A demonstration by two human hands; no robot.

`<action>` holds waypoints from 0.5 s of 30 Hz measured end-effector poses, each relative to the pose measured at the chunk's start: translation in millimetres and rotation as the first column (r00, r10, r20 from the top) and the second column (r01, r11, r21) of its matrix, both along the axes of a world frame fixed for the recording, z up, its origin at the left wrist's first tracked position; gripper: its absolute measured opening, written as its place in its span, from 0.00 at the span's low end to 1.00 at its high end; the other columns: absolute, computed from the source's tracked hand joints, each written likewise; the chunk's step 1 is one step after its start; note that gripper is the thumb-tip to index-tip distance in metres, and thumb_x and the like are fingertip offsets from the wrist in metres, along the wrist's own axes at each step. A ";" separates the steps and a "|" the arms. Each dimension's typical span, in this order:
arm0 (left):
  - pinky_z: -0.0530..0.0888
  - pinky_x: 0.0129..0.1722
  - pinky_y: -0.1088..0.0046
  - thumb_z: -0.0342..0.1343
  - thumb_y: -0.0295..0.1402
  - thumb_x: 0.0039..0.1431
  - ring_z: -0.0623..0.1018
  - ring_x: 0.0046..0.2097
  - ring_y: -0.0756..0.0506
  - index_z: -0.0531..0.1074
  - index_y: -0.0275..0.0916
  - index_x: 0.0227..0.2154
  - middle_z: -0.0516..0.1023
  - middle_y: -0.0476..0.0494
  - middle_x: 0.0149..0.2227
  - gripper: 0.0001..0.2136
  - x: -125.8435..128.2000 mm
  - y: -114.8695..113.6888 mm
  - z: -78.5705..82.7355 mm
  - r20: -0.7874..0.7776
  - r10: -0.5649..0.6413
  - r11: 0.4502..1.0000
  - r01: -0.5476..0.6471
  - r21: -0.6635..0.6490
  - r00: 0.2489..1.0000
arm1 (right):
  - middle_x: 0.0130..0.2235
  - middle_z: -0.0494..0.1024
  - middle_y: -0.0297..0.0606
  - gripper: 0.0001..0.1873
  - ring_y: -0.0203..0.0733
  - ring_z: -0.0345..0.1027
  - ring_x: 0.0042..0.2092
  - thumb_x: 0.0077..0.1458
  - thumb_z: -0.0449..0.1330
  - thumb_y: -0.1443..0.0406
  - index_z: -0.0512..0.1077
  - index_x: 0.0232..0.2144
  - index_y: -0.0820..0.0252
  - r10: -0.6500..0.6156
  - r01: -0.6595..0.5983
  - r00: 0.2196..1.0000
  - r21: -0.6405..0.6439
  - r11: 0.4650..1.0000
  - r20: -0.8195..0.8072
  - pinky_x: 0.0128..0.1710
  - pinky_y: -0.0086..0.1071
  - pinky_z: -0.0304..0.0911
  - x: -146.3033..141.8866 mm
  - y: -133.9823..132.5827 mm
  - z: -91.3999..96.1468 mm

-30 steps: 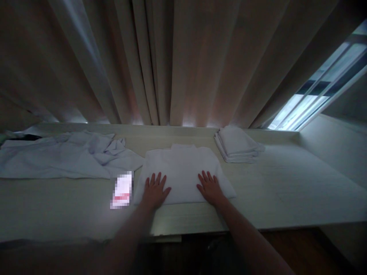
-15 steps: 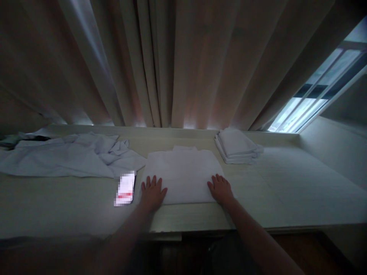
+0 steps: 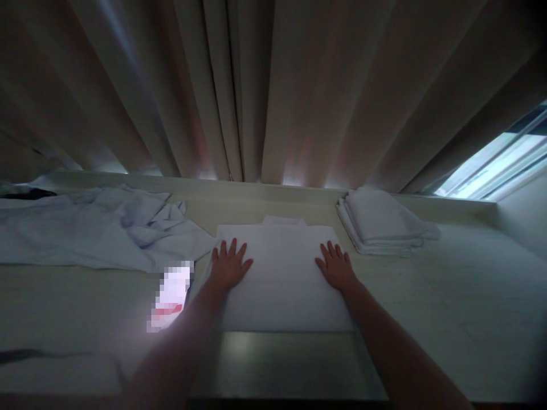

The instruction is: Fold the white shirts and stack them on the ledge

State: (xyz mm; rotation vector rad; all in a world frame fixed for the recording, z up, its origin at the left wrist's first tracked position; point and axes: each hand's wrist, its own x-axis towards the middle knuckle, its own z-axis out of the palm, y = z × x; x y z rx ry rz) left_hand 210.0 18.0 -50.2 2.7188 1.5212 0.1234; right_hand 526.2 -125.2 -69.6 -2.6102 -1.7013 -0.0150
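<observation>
A folded white shirt [image 3: 282,290] lies flat in front of me, its collar at the far edge. My left hand [image 3: 229,266] rests palm down on the shirt's left side, fingers spread. On the opposite side my right hand [image 3: 337,266] presses flat with its fingers apart. Neither hand grips anything. Left of my left forearm lies a phone [image 3: 173,293] with a lit, blurred screen.
The pale tabletop [image 3: 448,319] carries a crumpled white garment [image 3: 106,228] at the left and a stack of folded white clothes [image 3: 380,222] at the back right. Long beige curtains [image 3: 325,97] hang behind, with a window [image 3: 491,165] at the right.
Both hands have slid away from me over the shirt, from its near corners towards its collar end. The view has come closer to the table.
</observation>
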 end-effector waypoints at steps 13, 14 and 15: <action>0.39 0.56 0.47 0.36 0.50 0.57 0.42 0.62 0.33 0.50 0.43 0.59 0.45 0.38 0.63 0.29 16.4 -77.2 22.1 -0.002 -0.171 0.985 0.171 -0.028 0.985 | 0.64 0.37 0.43 0.31 0.50 0.26 0.63 0.59 0.37 0.53 0.47 0.60 0.60 0.181 -0.180 0.983 0.021 0.983 -0.044 0.58 0.49 0.29 -69.4 -32.6 28.3; 0.39 0.56 0.47 0.36 0.50 0.57 0.42 0.62 0.33 0.50 0.44 0.59 0.45 0.39 0.63 0.29 18.2 -92.4 21.6 0.019 -0.213 0.975 0.213 -0.055 0.977 | 0.64 0.37 0.43 0.31 0.49 0.25 0.63 0.59 0.37 0.52 0.47 0.60 0.59 0.216 -0.216 0.974 0.018 0.976 -0.067 0.58 0.49 0.29 -82.4 -40.0 30.5; 0.39 0.56 0.47 0.36 0.50 0.57 0.42 0.62 0.33 0.50 0.44 0.59 0.46 0.40 0.63 0.29 19.7 -107.0 20.6 0.039 -0.242 0.967 0.244 -0.073 0.970 | 0.64 0.37 0.43 0.31 0.49 0.26 0.63 0.59 0.38 0.52 0.47 0.60 0.59 0.240 -0.240 0.967 0.011 0.971 -0.089 0.58 0.49 0.29 -94.8 -47.0 31.7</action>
